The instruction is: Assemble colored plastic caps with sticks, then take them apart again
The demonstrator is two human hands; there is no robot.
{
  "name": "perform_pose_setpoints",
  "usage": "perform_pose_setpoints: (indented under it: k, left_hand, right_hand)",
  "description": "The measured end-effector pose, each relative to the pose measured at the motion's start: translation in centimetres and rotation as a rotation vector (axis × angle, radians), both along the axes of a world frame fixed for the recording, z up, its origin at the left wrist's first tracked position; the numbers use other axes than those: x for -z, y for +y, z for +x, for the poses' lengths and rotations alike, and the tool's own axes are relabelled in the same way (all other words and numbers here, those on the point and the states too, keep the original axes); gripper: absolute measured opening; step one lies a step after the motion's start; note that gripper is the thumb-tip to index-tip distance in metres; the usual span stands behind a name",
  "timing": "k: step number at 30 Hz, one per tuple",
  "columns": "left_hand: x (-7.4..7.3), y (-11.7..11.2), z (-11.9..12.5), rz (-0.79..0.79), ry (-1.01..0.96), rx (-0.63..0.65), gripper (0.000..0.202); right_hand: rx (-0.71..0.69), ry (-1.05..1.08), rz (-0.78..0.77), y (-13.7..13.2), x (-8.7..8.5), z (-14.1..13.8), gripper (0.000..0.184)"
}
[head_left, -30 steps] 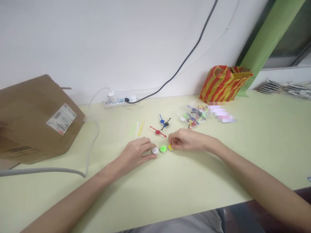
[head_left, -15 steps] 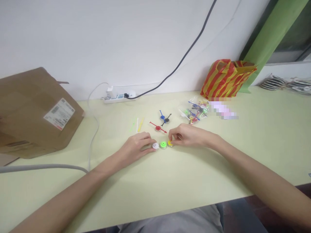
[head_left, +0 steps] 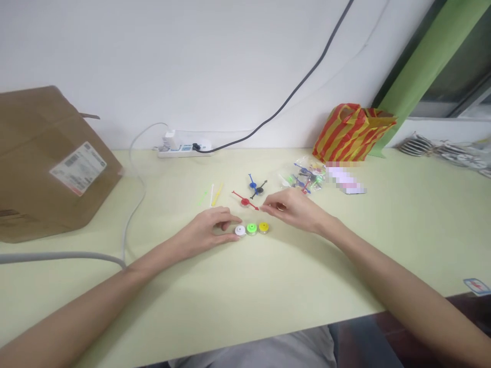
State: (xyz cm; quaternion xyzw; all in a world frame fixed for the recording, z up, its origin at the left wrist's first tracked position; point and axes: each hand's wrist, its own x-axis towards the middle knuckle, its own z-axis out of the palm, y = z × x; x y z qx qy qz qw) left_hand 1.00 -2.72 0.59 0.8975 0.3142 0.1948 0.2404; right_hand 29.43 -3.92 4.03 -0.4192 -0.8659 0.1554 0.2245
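Pale table point(head_left: 230, 291): two hands point(head_left: 203, 228), three bases point(head_left: 251, 228) in row, three loose spinners point(head_left: 245, 202).

The green spinner base point(head_left: 251, 228) has a white base point(head_left: 240, 230) left, a yellow base point(head_left: 263, 226) right, a red-and-yellow striped bag point(head_left: 339, 134) beyond.

Your left hand point(head_left: 203, 228), at white disc point(head_left: 240, 230); green disc point(head_left: 251, 228), yellow disc point(head_left: 264, 227) alongside; your right hand point(head_left: 294, 208), near red spinner point(head_left: 244, 202).

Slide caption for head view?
White disc, green disc and yellow disc in a row, left hand at the white one, right hand near red arrow.
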Motion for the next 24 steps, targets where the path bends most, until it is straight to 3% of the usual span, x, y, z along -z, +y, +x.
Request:
perform_pose_setpoints:
  k: [4,8,11,16,20,24]
  left_hand:
    - [-0.1,0.0,0.1,-0.084,-0.041,-0.032,0.036]
    - [-0.2,-0.1,0.1,-0.23,-0.114,-0.065,0.046]
    - [-0.4,0.2,-0.1,-0.301,-0.147,-0.07,0.045]
    - [-0.6,0.5,-0.2,-0.284,-0.192,-0.073,0.043]
    - [-0.7,0.2,0.1,-0.264,-0.22,-0.101,0.051]
    - [-1.0,-0.1,0.4,-0.269,-0.194,-0.123,0.053]
  right_hand:
    - [0.14,0.062,0.107,0.8,1.6,-0.3,0.021]
    - [0.225,0.157,0.074,1.5,3.3,-1.5,0.017]
    - [0.226,0.257,0.006,1.7,4.0,-3.0,0.017]
    - [0.171,0.36,-0.1,2.0,4.8,-3.8,0.014]
    - [0.152,0.371,-0.098,2.3,5.2,-3.4,0.013]
    - [0.067,0.323,-0.019,2.1,5.2,-3.2,0.024]
